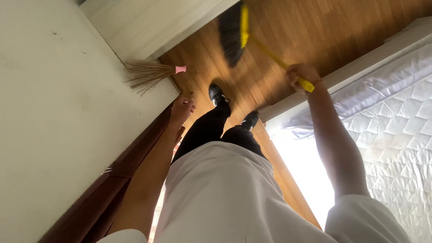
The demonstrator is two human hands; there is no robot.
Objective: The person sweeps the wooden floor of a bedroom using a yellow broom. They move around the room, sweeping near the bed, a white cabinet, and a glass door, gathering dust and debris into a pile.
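Observation:
My right hand (pixel 298 75) grips the yellow handle of a broom (pixel 264 50). Its black bristle head (pixel 231 33) is blurred over the wooden floor ahead of my feet. My left hand (pixel 183 106) hangs with fingers loosely apart beside a dark brown panel, holding nothing. A straw hand broom with a pink grip (pixel 146 74) leans at the wall corner, just beyond my left hand. My black shoes (pixel 217 94) stand on the floor between the two arms.
A white wall (pixel 36 125) runs along the left, with a dark brown wooden panel (pixel 126 159) at its base. A quilted white mattress (pixel 405 117) and its pale frame (pixel 360 66) fill the right side. The wooden floor (pixel 341 14) stretches ahead to a white baseboard.

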